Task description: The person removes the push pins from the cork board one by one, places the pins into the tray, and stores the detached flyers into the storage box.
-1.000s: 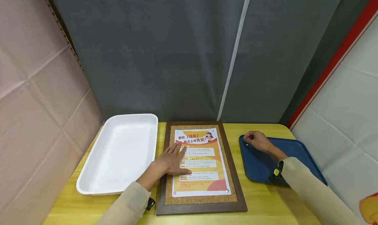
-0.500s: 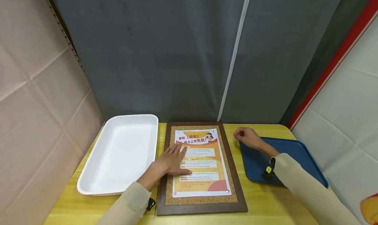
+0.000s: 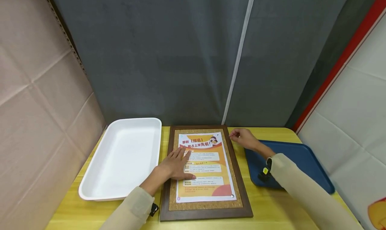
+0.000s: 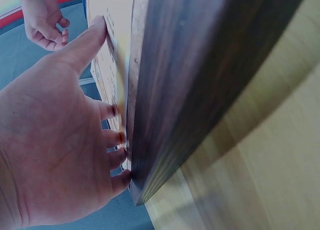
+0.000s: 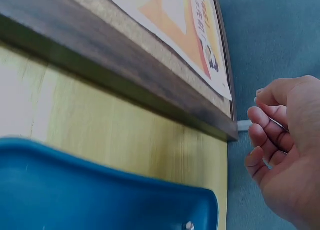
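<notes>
A printed orange and white sheet [image 3: 208, 171] lies on a cork board [image 3: 205, 205] with a dark wooden frame [image 3: 206, 214]. Small round tacks show at its top-left [image 3: 181, 136], bottom-left [image 3: 178, 198] and bottom-right corners. My left hand [image 3: 173, 164] rests flat on the sheet's left side, fingers spread. Beyond the frame's upper right edge is my right hand [image 3: 245, 139], thumb and forefinger drawn together. In the right wrist view, a thin pale sliver [image 5: 278, 124] shows between its curled fingers; the rest is hidden, so I cannot tell its kind.
To the left stands a white tray [image 3: 134, 118]. A blue tray [image 3: 289, 156] lies under my right forearm, with a small shiny piece [image 5: 188, 225] in its corner. Grey fabric [image 3: 181, 55] rises behind the yellow wooden table [image 3: 265, 210].
My right hand has moved left from over the blue tray to the frame's upper right edge, fingers still drawn together. My left hand has stayed on the sheet.
</notes>
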### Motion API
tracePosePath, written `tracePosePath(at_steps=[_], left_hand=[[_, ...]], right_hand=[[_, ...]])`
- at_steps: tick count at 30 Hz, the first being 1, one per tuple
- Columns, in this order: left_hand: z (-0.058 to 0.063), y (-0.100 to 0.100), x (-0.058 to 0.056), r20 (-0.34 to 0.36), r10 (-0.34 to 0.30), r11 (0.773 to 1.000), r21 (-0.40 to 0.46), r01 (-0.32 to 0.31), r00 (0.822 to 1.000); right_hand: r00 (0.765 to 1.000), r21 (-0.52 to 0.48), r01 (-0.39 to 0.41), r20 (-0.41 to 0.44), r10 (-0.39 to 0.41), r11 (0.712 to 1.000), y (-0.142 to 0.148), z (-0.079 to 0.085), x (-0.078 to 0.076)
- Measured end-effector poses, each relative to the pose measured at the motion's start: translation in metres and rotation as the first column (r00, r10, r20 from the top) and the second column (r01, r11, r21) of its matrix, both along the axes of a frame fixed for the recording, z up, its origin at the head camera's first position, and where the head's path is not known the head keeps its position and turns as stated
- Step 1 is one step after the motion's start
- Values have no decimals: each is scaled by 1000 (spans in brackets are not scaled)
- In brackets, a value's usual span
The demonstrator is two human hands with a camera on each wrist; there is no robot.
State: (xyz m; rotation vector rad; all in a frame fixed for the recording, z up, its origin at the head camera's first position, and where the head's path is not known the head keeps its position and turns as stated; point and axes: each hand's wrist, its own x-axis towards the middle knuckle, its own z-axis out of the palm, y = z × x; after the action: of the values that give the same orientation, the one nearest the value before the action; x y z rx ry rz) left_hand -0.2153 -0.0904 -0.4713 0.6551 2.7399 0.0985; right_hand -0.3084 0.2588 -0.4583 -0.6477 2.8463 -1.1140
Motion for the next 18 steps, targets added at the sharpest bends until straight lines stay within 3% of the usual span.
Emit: tracePosePath(at_steps=[18], left_hand=[[0, 0, -1, -10, -13, 1000, -5, 13, 1000]], right_hand=[[998, -18, -52, 36, 53, 998, -39, 0, -9]])
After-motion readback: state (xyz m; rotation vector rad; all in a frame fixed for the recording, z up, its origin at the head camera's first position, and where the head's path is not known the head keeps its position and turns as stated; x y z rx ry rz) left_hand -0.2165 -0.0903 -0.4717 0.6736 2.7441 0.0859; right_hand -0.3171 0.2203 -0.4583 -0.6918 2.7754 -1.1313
